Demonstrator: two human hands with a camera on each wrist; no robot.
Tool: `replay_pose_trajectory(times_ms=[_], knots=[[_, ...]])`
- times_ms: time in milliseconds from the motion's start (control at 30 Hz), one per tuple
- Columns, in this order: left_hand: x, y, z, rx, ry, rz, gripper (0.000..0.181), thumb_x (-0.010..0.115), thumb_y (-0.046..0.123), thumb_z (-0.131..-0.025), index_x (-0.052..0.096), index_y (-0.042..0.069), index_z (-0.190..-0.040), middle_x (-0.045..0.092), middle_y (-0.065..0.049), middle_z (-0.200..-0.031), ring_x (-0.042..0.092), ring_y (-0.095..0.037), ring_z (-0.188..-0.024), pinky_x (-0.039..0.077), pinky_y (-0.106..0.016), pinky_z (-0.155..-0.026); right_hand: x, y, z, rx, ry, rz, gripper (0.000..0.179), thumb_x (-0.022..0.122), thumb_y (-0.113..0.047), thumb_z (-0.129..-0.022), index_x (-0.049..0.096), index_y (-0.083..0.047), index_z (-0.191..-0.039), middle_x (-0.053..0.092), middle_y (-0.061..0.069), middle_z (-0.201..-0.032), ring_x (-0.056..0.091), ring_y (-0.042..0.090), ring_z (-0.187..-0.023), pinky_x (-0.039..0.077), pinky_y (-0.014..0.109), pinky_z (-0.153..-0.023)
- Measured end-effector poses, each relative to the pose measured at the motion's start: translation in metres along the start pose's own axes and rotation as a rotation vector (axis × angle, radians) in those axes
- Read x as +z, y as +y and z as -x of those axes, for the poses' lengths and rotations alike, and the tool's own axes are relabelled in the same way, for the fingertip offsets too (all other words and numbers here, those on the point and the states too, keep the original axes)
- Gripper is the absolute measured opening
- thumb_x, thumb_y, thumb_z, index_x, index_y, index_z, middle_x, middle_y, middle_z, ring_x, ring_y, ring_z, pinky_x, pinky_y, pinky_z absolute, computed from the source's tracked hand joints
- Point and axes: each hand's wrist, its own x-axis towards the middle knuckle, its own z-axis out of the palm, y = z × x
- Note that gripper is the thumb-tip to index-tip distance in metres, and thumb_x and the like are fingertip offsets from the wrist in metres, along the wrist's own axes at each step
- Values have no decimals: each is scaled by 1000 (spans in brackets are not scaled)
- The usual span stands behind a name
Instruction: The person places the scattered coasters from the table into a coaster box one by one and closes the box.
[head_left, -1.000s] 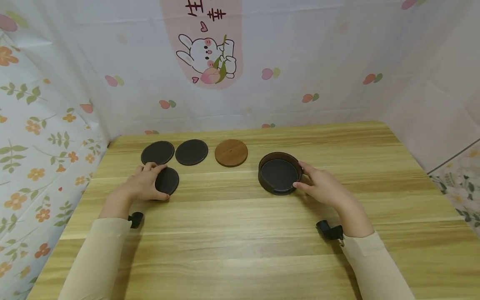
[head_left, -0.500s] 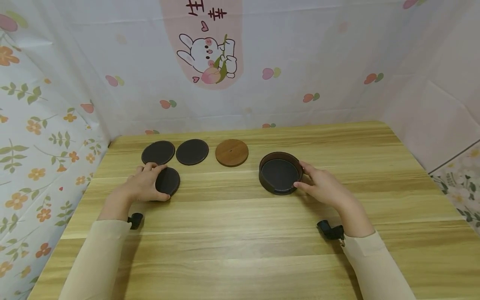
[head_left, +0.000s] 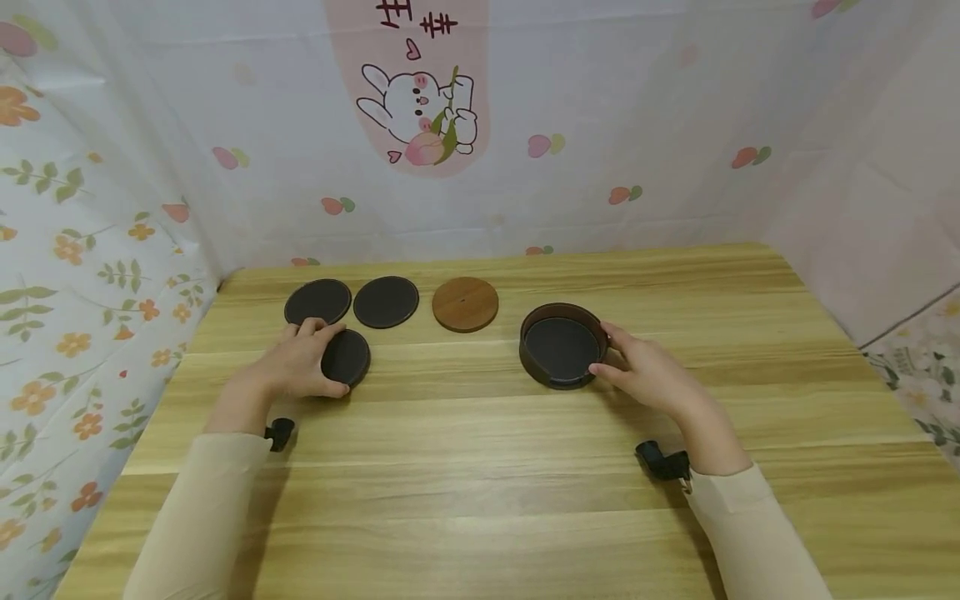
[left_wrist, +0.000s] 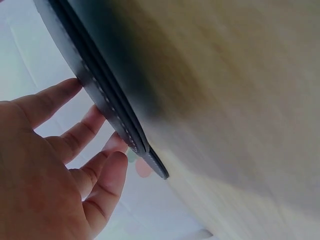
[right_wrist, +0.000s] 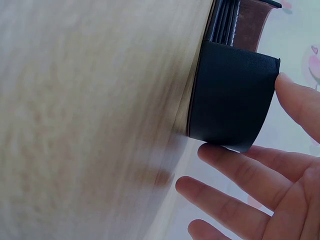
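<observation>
My left hand (head_left: 303, 365) grips the edges of a black round coaster (head_left: 347, 358) at the left of the table, thumb on its near side and fingers on its far side. In the left wrist view the stitched, layered edge (left_wrist: 107, 97) of black coasters runs past the fingertips. My right hand (head_left: 648, 372) holds the right side of a round black coaster holder (head_left: 561, 310), thumb at its rim and fingers along the outer wall. Several black coasters lie stacked inside the holder, their edges (right_wrist: 223, 22) showing through its cutout in the right wrist view.
Two flat black coasters (head_left: 318, 300) (head_left: 386, 302) lie behind the left hand. To their right is a round brown wooden disc (head_left: 465, 304). A patterned cloth (head_left: 675, 108) hangs behind the wood-grain table (head_left: 465, 467).
My left hand has shifted slightly right and away from me, bringing its coaster along. The right hand and the holder have stayed in place.
</observation>
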Motion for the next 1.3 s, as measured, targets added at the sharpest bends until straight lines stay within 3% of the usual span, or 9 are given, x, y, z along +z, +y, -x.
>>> replay_pose_trajectory(times_ms=[467, 900, 1300], knots=[[-6, 17, -6, 34, -7, 26, 100, 78, 40, -76, 29, 5, -155, 27, -29, -149, 31, -49, -126, 42, -66, -92, -2, 1, -1, -1, -2, 22, 77, 61, -31, -99, 23, 5, -155, 42, 31, -148, 41, 48, -138, 34, 63, -109], [-3, 27, -8, 83, 9, 50, 98, 77, 39, -76, 30, 5, -155, 29, -25, -148, 31, -46, -125, 43, -63, -94, -2, 0, 0, -6, -4, 45, 77, 61, -30, -99, 23, 6, -155, 46, 32, -145, 43, 48, -136, 35, 63, -108], [-3, 58, -10, 138, 51, 43, 100, 77, 40, -74, 29, 10, -157, 32, -17, -148, 32, -39, -127, 44, -58, -97, -2, -1, 1, 1, -5, 21, 77, 61, -31, -99, 23, 4, -156, 45, 31, -146, 42, 49, -137, 35, 65, -108]])
